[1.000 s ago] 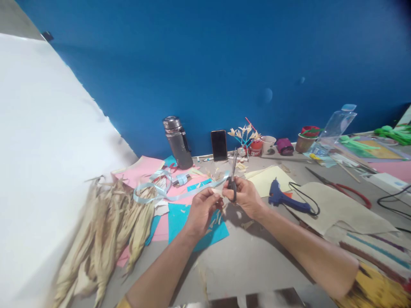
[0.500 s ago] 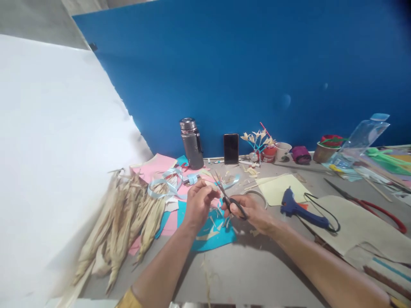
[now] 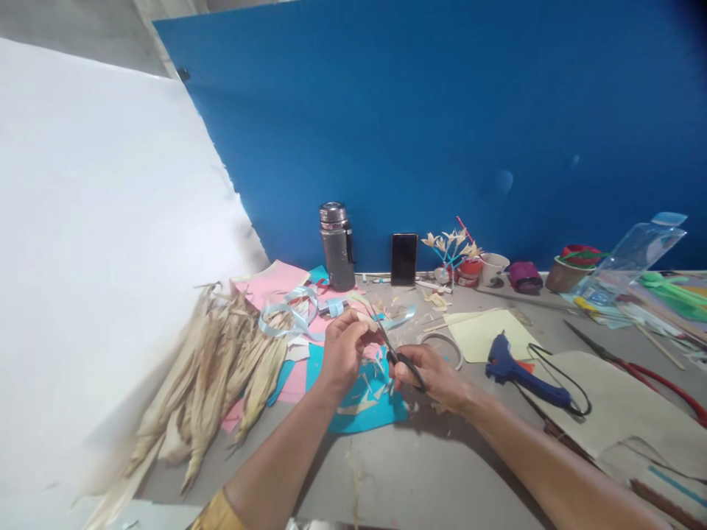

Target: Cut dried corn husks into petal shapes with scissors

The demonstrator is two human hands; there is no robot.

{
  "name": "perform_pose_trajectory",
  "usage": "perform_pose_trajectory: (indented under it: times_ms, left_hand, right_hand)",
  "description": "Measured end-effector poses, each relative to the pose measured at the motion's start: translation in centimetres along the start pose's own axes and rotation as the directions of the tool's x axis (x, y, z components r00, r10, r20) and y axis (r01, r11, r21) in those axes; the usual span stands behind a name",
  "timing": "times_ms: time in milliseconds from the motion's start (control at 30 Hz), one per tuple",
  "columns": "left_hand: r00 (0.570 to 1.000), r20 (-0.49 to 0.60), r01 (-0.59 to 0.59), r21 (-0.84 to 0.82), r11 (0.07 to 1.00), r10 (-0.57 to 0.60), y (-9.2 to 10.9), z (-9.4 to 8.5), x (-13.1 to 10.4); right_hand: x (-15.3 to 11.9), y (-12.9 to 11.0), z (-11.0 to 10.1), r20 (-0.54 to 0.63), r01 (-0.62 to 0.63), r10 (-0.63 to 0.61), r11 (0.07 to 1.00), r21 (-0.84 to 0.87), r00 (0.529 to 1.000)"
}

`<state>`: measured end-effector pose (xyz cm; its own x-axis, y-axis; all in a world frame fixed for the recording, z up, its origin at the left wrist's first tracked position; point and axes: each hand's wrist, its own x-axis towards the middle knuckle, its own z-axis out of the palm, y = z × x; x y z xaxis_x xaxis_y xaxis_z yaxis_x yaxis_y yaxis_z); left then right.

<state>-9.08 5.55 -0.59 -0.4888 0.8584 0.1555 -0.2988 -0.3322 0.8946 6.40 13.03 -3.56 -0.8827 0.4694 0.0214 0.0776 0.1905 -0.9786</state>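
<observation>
My left hand (image 3: 342, 353) pinches a small pale piece of dried corn husk (image 3: 367, 321) between thumb and fingers. Black-handled scissors (image 3: 410, 370) are gripped in my right hand (image 3: 436, 377), their blades pointing up and left against the husk piece. The blades look nearly closed, and my left fingers partly hide the husk. Below both hands lies a bright blue sheet (image 3: 367, 421) strewn with thin husk scraps. A bundle of dried corn husks (image 3: 207, 375) rests to the left of my left forearm.
Along the blue back board stand a thermos (image 3: 338, 254), a phone (image 3: 404, 260), husk flowers (image 3: 450, 241), a paper cup (image 3: 493, 270) and a clear bottle (image 3: 635, 254). A blue glue gun (image 3: 522, 375) and red-handled shears (image 3: 652, 375) lie right. Light-blue ribbon (image 3: 287, 320) curls behind my left hand.
The scissor blades have come closer together at the husk piece. The whole view has shifted slightly, so the things at the back sit a little further right.
</observation>
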Motion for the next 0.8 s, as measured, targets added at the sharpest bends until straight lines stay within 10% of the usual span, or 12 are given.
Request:
perform_pose_trajectory:
  times_ms: [800]
  left_hand:
    - [1.000,-0.007,0.015,0.042,0.999,-0.015,0.01,-0.22,0.12]
  right_hand:
    - [0.02,-0.15,0.43,-0.031,-0.043,0.044,0.998,0.037,0.999]
